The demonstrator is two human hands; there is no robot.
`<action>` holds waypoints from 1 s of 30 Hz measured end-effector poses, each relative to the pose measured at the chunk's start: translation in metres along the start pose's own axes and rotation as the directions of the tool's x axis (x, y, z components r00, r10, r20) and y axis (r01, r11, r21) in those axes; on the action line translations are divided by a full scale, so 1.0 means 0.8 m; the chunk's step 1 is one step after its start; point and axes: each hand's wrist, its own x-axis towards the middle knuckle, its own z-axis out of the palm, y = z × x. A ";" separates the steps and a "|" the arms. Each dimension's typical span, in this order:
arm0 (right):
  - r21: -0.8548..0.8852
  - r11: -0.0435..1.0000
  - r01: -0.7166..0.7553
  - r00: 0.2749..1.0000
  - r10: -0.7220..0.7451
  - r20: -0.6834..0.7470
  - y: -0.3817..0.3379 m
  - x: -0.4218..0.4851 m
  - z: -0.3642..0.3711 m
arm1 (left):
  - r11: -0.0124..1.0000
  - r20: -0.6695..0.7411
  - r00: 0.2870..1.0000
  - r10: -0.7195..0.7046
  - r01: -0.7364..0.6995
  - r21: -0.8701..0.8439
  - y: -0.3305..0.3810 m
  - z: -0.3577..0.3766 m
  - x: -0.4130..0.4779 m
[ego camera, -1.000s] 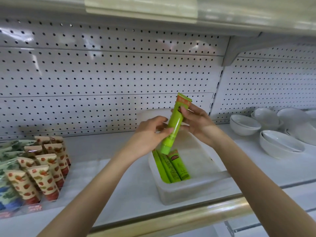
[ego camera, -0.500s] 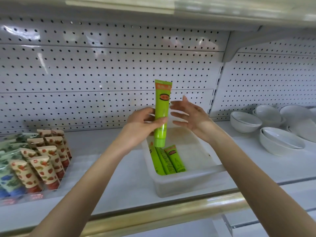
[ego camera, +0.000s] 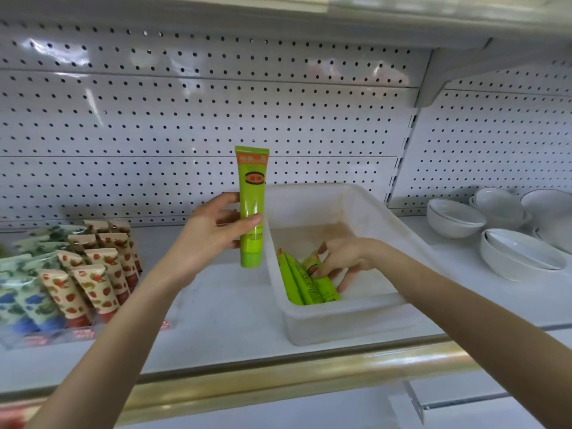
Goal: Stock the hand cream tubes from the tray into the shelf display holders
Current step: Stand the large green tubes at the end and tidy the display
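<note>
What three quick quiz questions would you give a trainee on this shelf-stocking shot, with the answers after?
1. True or false: the left hand holds the bright green plastic tube upright, cap down.
2. Where does the right hand reach? A: into the translucent white plastic tray. B: to the upright tube. C: to the left hand.
3. What stands on the white metal shelf to the right of the tray?
Key: 1 true. 2 A. 3 stacked white ceramic bowls.
</note>
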 end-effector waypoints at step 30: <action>0.248 0.575 0.780 0.603 -0.584 -0.543 -0.100 -0.052 -0.028 | 0.998 -0.424 0.905 0.036 -0.009 0.064 0.031 -0.124 -0.098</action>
